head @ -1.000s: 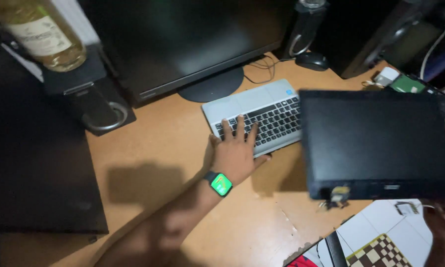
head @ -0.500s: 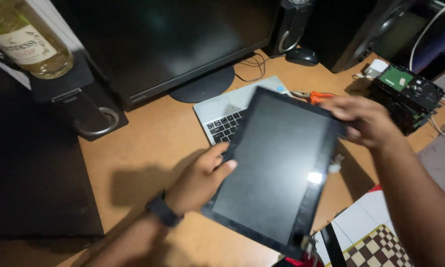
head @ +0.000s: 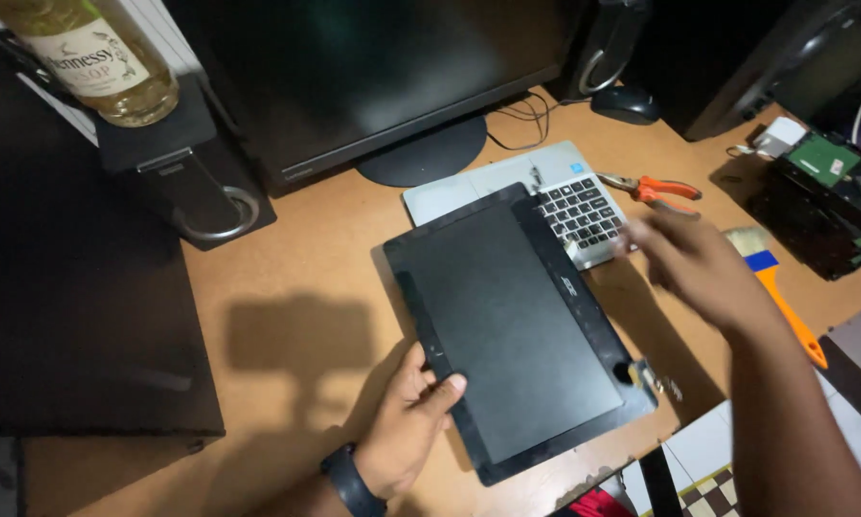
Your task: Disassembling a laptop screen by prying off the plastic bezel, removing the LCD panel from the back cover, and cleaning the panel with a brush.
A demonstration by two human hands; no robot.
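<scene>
The black screen panel (head: pixel 517 325) lies flat on the wooden desk (head: pixel 296 278), long axis running diagonally from its far-left corner down to the near-right one. Its far edge overlaps the silver keyboard base (head: pixel 545 187). The left hand (head: pixel 407 426) pins the near-left edge, thumb pressed on the bezel, fingers tucked beneath. The right hand (head: pixel 694 263) hovers blurred just off the right edge, holding nothing (finger spread hard to tell). Open desk to the left; orange-handled pliers (head: pixel 656 189) and an orange-handled brush (head: pixel 775 282) crowd the right.
</scene>
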